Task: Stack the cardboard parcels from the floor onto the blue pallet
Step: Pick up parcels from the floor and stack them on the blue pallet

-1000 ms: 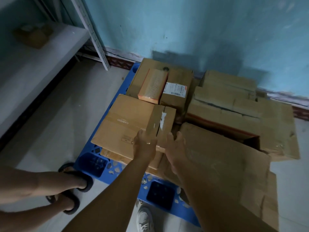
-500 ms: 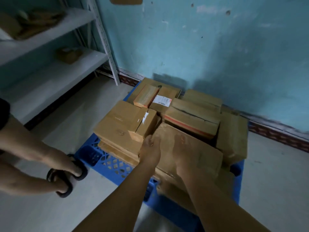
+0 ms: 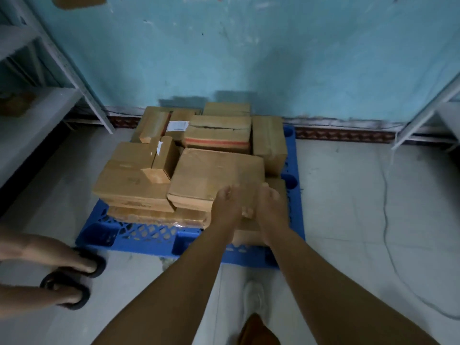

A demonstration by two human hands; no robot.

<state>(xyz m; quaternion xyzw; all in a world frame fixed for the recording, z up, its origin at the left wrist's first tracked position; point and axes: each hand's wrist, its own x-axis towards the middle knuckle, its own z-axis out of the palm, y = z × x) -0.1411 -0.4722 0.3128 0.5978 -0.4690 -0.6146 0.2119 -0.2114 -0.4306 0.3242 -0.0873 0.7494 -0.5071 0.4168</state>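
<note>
- Nearest the camera, two bare forearms are seen reaching forward and down from the bottom of the view toward a blue pallet (image 3: 296,155) that lies on the pale floor against a turquoise wall.
- The left hand (image 3: 225,207) and the right hand (image 3: 272,207) are held side by side, close together, above the near right corner of the pallet.
- Whether the grip of either hand is closed on anything cannot be told: the fingers look loosely bent over the cardboard, and a small pale bit shows between the hands, too blurred to name.
- Just under and beyond the hands a wide flat parcel (image 3: 214,170) is laid on top of lower cartons, its near edge at the pallet's front.
- To do this step well, the parcel is best pressed flat and squared with its neighbours, so that no corner overhangs the pallet's right edge.
- A large carton (image 3: 124,175) with a small upright box (image 3: 163,161) on it fills the near left part.
- Farther back, a red-striped carton (image 3: 219,133) and more parcels are stacked toward the far edge by the wall.
- By judgement, most of the stacking is done; no parcels are seen left on the floor.
- At the left, another person's sandalled feet (image 3: 72,282) are planted on the floor beside the pallet.
</note>
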